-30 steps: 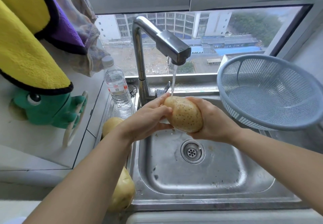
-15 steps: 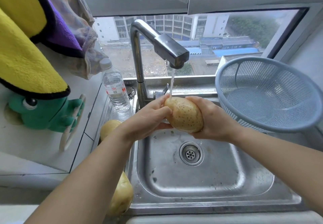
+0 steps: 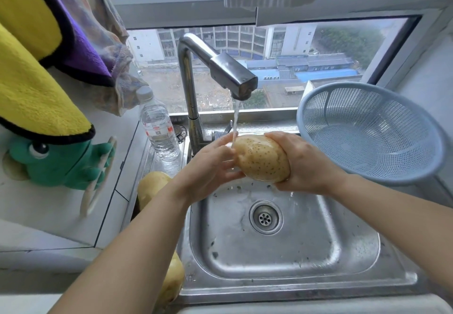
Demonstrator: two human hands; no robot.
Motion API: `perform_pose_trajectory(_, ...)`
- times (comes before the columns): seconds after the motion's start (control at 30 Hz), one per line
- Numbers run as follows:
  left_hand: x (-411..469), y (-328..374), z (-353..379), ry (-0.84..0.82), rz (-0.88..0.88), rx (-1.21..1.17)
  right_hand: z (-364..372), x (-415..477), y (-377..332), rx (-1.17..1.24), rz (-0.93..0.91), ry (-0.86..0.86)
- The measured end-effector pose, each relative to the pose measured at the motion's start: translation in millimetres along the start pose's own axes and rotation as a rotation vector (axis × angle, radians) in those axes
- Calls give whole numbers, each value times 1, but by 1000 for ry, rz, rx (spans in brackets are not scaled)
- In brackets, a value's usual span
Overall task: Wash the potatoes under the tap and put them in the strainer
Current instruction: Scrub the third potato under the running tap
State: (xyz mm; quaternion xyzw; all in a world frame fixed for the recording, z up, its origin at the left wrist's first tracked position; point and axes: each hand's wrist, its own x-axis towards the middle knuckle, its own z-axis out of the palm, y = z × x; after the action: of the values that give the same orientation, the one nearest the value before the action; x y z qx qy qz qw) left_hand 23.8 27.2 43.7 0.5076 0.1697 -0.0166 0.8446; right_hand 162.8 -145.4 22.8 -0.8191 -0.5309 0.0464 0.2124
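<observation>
One steel sink [image 3: 282,272] is seen below the window, its basin holding only water drops, dark specks and the round drain [image 3: 266,217]. One pale blue strainer [image 3: 372,132] is propped tilted at the sink's right back corner, and nothing is seen inside its mesh. One chrome tap [image 3: 215,68] is mounted behind the basin, and a thin stream of water [image 3: 235,120] is being poured from its spout. One clear plastic bottle [image 3: 159,127], capped and filled with clear liquid, is stood upright to the left of the tap.

Three potatoes are counted. One speckled potato [image 3: 262,159] is held above the basin, under the stream, which is met at its upper left end. It is clasped from both sides: the left hand [image 3: 210,169] is pressed to its left end with fingers curled against it, and the right hand [image 3: 306,164] is wrapped over its right side, fingers closed round it. Two more potatoes are left on the ledge to the left of the sink, one [image 3: 153,186] further back and one [image 3: 172,281] nearer the front edge, both partly hidden by the left forearm.
</observation>
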Motion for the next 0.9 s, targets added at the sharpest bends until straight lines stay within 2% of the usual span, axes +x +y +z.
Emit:
perform_pose_trajectory(0.07,5,-7,1,142,64,-89,-2,-1,0,19,38,43)
perform_pose_trajectory(0.17,12,-15,7,358,114,-68,-3,-4,-5,21,81,93)
perform_pose_trajectory(0.23,14,-19,12,426,113,-84,0,-7,-11,2,100,117)
perform_pose_trajectory(0.4,11,-29,21,341,122,-120,5,-13,-25,-81,115,174)
perform_pose_trajectory(0.67,11,-19,20,427,87,-190,7,-10,-36,-150,145,176)
perform_pose_trajectory(0.9,-8,-15,-5,157,78,-116,7,-9,-33,-105,117,95)
